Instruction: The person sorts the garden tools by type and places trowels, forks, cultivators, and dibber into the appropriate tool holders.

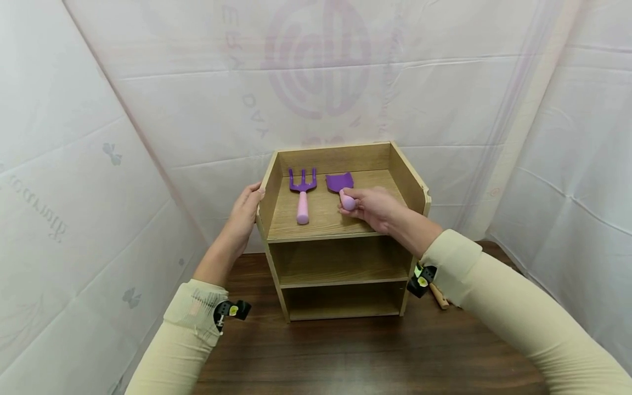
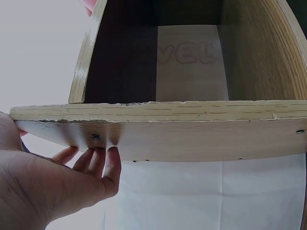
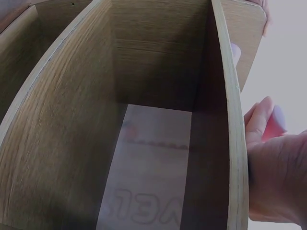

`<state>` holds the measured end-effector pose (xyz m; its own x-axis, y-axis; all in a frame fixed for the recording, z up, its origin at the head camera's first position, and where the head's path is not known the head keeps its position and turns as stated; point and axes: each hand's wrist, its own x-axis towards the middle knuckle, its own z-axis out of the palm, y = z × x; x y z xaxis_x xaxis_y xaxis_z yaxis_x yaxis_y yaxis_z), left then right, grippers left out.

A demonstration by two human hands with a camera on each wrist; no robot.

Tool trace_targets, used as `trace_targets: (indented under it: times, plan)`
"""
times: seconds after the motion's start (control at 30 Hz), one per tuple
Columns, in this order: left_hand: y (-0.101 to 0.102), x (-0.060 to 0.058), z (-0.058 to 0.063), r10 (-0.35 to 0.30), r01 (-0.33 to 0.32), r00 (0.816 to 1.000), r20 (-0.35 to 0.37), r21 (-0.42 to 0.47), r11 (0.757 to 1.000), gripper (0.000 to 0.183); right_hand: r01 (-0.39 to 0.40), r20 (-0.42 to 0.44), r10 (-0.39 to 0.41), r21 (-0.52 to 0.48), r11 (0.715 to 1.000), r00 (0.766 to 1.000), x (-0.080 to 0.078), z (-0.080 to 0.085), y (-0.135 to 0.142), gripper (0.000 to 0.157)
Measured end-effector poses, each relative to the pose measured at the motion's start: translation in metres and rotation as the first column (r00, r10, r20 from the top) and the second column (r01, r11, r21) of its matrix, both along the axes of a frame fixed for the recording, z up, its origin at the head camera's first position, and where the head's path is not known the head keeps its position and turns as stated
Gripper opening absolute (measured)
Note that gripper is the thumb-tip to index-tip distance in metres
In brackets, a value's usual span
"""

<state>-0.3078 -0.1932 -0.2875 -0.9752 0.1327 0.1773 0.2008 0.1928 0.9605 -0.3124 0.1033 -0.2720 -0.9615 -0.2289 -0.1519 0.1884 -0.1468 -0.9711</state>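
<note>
A small wooden shelf unit (image 1: pixel 340 236) stands on the table, with a walled top tray and two open compartments below. My left hand (image 1: pixel 243 211) holds its left side panel near the upper edge; in the left wrist view the fingertips (image 2: pixel 113 153) press the panel's outer face. On the top tray, my right hand (image 1: pixel 375 207) grips the pink handle of a purple toy shovel (image 1: pixel 339 181), blade toward the back. To its left lies a purple toy garden fork (image 1: pixel 303 203) with a pink handle, tines toward the back. In the right wrist view the shelf edge partly hides the right hand (image 3: pixel 278 167).
A light wooden stick-like piece (image 1: pixel 439 296) lies on the dark brown table (image 1: pixel 345 356), right of the shelf and partly hidden by the right sleeve. White printed sheeting (image 1: pixel 197 109) hangs behind and on both sides.
</note>
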Motion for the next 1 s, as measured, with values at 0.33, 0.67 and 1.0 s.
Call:
trace_targets:
  times: [0.33,0.67,1.0]
  plan:
    - [0.0006,0.0002,-0.0006,0.0,0.0,1.0,0.0,0.01,1.0,0.061,-0.053,0.0,0.054,0.137,0.989,0.999,-0.0027,0.0006,-0.0027,0.049]
    - [0.0031,0.001,-0.0001,-0.004,0.004,1.0,-0.006,0.013,1.0,0.059,-0.07,-0.054,0.091,0.303,0.95,0.994,-0.007,0.0012,-0.0011,0.047]
    - [0.0039,0.0024,0.0,-0.004,0.004,1.0,-0.008,0.007,1.0,0.058,-0.066,-0.076,0.108,0.421,0.905,0.991,-0.0082,0.0017,0.0026,0.044]
